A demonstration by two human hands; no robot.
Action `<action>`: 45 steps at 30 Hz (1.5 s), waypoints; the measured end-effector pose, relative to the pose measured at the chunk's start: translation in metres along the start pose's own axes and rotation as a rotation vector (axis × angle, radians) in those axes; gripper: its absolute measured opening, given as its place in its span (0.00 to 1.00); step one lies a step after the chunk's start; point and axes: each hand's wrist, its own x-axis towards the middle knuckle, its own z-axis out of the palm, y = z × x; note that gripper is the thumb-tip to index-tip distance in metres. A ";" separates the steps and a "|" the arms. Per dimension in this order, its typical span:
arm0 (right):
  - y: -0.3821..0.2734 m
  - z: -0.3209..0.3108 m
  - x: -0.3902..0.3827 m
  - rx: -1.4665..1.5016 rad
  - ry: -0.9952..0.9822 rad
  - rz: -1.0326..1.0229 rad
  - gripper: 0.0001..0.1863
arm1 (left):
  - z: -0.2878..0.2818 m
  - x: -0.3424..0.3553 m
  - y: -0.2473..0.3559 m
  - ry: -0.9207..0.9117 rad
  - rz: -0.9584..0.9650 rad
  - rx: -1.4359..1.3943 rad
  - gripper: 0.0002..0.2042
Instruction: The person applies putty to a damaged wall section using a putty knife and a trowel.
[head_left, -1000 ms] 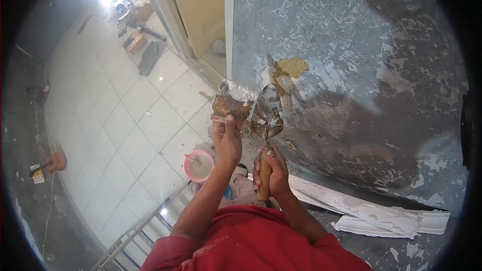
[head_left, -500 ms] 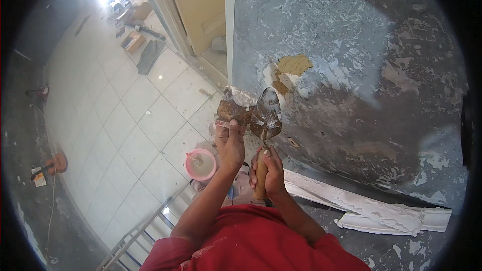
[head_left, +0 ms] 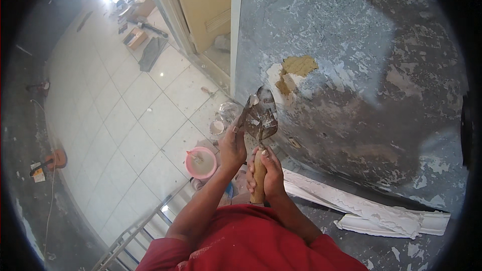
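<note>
My right hand (head_left: 271,174) is wrapped round the wooden handle of a pointing trowel (head_left: 264,118), its blade pointing away from me and smeared with pale plaster. In my left hand (head_left: 232,149) is a flat scraper (head_left: 245,114), pinched between thumb and fingers. It stands nearly edge-on along the left side of the trowel blade and seems to touch it. A pale lump (head_left: 253,100) sits near the top of the two blades. Beyond them, a fresh tan patch (head_left: 300,65) marks the grey, scraped wall (head_left: 321,25).
A pink bucket (head_left: 202,168) of cloudy water stands on the tiled floor below, near a small white tub (head_left: 217,127). Metal ladder rails (head_left: 145,231) run at lower left. White moulding strips (head_left: 346,195) lie at right. A beige door (head_left: 203,5) stands beyond.
The scraper has turned from lying broad and flat beside the trowel to nearly edge-on against its blade. The small white tub has come into view behind it.
</note>
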 end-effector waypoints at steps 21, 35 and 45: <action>-0.063 -0.032 0.004 -0.646 -0.103 -0.263 0.15 | -0.053 0.030 -0.018 -0.110 -0.490 -0.666 0.09; -0.065 -0.096 0.045 -1.620 -0.106 -0.977 0.13 | -0.059 0.042 0.071 -0.369 -0.769 -1.150 0.08; -0.084 -0.130 0.035 -1.814 -0.115 -1.115 0.14 | -0.074 0.049 0.044 -0.501 -0.650 -1.065 0.05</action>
